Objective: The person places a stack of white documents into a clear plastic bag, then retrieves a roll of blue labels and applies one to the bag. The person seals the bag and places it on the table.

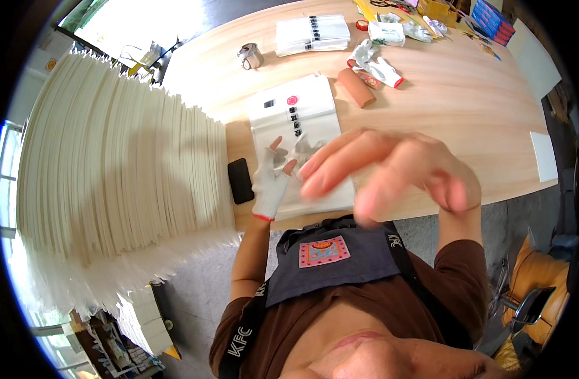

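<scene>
The right hand (390,170) is raised close to the camera, bare, blurred, its fingers spread and loosely curled, grasping nothing; it hangs above the near edge of the table (466,120) and covers the near right part of the white bag (295,126); the left hand (273,177), in a white knit glove with cut fingertips and a red cuff, rests on the near left part of that bag, its bare fingertips lifted and spread, released, closed on nothing; the bag lies flat on the table in front of the person, its length running away from them, with a red dot and dark marks down its middle; a black phone (241,180) lies just left of the bag, beside the gloved hand; further left of the bag a tall stack of white sheets (119,170) rises high, fanned along its top edge; beyond the bag's far right corner lies a brown roll (356,87), and just past the roll a pair of white gloves (374,63) with red cuffs; left of the bag's far end, well apart, stands a small metal can (250,55); straight beyond the bag a pile of bags (313,33) of the same kind lies flat; right of that pile sits a small white packet (387,33); at the far right corner of the table lie blue books (494,20); a white card (544,155) lies at the table's right edge, well right of the bag.
</scene>
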Tool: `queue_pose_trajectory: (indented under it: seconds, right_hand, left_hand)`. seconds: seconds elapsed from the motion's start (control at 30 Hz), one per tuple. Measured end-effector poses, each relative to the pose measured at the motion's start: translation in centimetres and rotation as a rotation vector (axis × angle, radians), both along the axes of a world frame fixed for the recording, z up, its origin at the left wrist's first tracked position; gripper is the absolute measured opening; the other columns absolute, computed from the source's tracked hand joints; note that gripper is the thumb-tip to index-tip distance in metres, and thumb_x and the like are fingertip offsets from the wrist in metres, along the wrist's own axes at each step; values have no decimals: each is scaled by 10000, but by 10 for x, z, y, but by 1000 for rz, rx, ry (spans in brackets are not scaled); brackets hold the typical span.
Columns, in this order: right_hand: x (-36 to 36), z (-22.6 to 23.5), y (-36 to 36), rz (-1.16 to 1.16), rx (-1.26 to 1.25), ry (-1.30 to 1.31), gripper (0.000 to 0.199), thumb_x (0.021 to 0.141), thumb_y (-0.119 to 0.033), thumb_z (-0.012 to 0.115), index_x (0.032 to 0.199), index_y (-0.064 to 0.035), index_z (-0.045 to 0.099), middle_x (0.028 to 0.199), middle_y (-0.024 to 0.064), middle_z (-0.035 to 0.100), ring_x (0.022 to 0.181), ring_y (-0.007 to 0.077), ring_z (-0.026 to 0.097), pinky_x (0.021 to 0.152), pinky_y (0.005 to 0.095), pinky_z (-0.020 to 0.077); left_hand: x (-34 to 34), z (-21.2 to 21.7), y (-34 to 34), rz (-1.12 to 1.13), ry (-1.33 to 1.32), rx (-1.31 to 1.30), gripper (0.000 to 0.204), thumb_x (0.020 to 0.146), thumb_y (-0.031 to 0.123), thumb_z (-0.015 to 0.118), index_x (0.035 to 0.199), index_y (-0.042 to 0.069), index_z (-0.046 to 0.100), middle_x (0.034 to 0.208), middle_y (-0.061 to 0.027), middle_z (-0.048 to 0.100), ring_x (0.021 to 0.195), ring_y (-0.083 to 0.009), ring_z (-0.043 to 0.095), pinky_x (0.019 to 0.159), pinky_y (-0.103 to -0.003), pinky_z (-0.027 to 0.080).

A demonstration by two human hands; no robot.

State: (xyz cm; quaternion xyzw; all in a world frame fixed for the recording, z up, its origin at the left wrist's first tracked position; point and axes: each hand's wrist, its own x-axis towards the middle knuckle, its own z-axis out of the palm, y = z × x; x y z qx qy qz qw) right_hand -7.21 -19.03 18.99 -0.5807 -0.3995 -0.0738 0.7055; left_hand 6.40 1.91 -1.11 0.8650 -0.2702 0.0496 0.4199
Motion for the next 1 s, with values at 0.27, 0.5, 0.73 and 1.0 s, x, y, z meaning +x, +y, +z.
queue_pose_trajectory:
  seconds: [0.27, 0.5, 0.73, 1.0]
  right_hand:
    - [-50, 35, 45, -83, 312, -665, 471, 878, -416, 396, 1028, -15, 594, 1079, 161, 575, 1029, 285, 520, 898, 384, 380]
    - [-44, 33, 61, -384, 618, -994, 355, 871, -318, 440, 988, -29, 610, 1047, 123, 590, 981, 236, 536, 848, 322, 416]
    - [-28, 37, 75, -535, 726, -1085, 242, 864, -220, 483, 949, -43, 625, 1015, 84, 605, 932, 187, 551, 797, 260, 453]
    - [5, -92, 33, -708, 59, -971, 231, 841, -185, 519, 1029, -88, 612, 1024, 41, 598, 958, 181, 545, 858, 324, 431]
  left_hand:
    - [-75, 199, 36, -1065, -364, -281, 396, 738, 153, 670, 1112, 99, 555, 811, -48, 561, 754, -180, 563, 643, -278, 457]
    - [-99, 213, 39, -1200, -397, -296, 363, 718, 141, 663, 1065, 99, 567, 835, -61, 570, 774, -208, 565, 653, -308, 455]
    - [-85, 192, 33, -1106, -515, -341, 331, 698, 129, 657, 1019, 99, 580, 859, -75, 578, 794, -235, 567, 663, -337, 453]
    - [-68, 105, 53, -565, -664, -323, 295, 676, 116, 650, 965, 99, 595, 886, -90, 589, 816, -267, 570, 674, -370, 451]
